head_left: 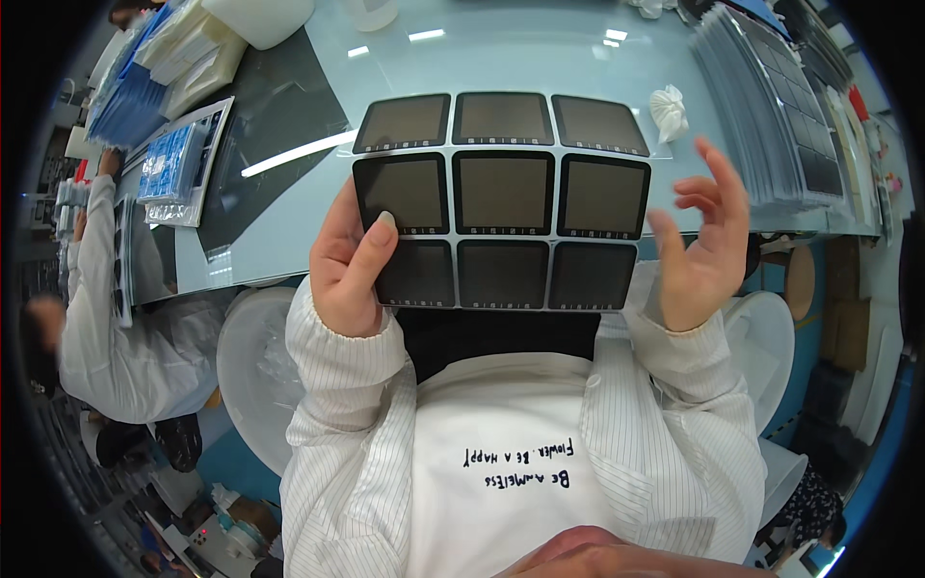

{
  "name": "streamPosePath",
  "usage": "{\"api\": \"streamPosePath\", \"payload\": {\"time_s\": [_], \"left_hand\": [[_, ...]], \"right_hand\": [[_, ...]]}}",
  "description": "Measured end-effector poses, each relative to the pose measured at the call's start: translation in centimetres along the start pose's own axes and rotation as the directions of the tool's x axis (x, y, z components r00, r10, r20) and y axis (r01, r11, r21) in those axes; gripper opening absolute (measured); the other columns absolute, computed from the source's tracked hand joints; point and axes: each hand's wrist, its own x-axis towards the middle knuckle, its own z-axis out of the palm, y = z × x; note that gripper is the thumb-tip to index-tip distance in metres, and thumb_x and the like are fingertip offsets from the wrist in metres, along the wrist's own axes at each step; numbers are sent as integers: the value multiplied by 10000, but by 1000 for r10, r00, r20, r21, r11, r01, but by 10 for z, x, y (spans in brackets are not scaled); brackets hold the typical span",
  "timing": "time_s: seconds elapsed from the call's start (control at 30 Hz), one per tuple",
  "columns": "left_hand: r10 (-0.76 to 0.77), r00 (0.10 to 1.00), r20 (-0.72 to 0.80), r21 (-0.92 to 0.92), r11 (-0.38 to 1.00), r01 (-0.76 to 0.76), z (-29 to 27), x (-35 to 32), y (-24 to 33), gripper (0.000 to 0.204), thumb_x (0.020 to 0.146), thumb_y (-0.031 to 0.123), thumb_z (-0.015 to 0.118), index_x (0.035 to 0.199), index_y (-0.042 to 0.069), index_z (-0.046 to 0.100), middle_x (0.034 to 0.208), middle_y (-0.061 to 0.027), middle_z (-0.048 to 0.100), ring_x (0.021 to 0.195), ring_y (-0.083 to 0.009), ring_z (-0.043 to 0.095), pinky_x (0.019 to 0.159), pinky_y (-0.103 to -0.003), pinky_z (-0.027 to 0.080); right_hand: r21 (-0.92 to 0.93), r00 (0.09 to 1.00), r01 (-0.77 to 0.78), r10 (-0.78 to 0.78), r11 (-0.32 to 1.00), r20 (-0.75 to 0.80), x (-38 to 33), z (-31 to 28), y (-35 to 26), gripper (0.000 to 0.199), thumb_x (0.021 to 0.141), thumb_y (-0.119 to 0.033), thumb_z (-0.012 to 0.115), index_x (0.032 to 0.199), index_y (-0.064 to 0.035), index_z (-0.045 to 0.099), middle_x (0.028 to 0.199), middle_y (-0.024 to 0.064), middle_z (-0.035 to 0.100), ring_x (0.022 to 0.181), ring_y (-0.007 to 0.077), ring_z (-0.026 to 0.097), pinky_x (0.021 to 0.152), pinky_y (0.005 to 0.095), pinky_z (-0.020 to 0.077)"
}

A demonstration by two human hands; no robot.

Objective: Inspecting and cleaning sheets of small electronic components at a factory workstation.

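Nine-panel sheet (503, 193) is being held up before the person's torso, over the near edge of the pale, glossy surface (540, 63). Its dark panels, three rows of three with pale borders, are facing the camera; the top row is slanting against the middle one.

Left hand (355, 258) is pinching the sheet's left edge: thumb lying on the front, over the middle-row panel, other fingers passing behind, mostly hidden. Right hand (701, 236) is hanging raised just beside the right edge, apart from the sheet, fingers spread and partly curled.

Near the right hand, a crumpled white wad (669, 114) is lying on the surface; farther right, a thick stack of panelled sheets (761, 111) is resting. At far left, a co-worker in white (145, 356) is stretching one arm forward.
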Motion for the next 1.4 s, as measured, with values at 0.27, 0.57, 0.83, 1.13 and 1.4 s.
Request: {"api": "streamPosePath", "payload": {"time_s": [0.27, 0.57, 0.83, 1.13, 1.4], "left_hand": [[95, 986, 139, 272, 953, -130, 10, -8, -3, 591, 928, 25, 526, 1451, -55, 262, 1296, -164, 555, 1107, -173, 581, 922, -246, 422], [25, 986, 164, 360, 929, -84, 18, -14, 12, 928, 777, -77, 637, 1493, -29, 48, 1002, -154, 704, 698, -64, 641, 696, -160, 447], [101, 957, 271, 417, 884, -211, 20, -16, 16, 969, 772, -88, 644, 1490, -30, -4, 965, -151, 711, 702, -84, 654, 725, -181, 465], [130, 932, 339, 493, 819, -294, 28, -14, 25, 968, 773, -78, 662, 1482, -57, 2, 949, -146, 712, 638, -65, 611, 645, -162, 443], [150, 945, 291, 472, 836, -279, 27, -17, 19, 968, 765, -65, 681, 1477, -69, 25, 912, -134, 716, 585, -48, 557, 558, -152, 392]], "right_hand": [[520, 604, -772, 677, 366, 421, -9, -14, -8, 284, 986, -192, 522, 1121, 41, 611, 651, 46, 603, 520, 82, 516, 517, 213, 378], [449, 743, -652, 631, 610, 222, -8, -26, -10, 169, 914, -79, 614, 1030, 35, 659, 671, 26, 605, 470, 63, 489, 421, 182, 327], [389, 773, -622, 613, 680, 164, -10, -25, -9, 185, 920, -92, 606, 1057, 21, 658, 686, 9, 602, 458, 48, 460, 404, 180, 310], [396, 767, -626, 623, 672, 154, -9, -26, -8, 184, 912, -78, 611, 1058, 23, 658, 699, 10, 601, 462, 44, 447, 406, 176, 295], [408, 783, -605, 604, 684, 149, -11, -25, -9, 179, 910, -75, 614, 1054, 22, 658, 714, 12, 605, 468, 41, 448, 408, 175, 289]]}}
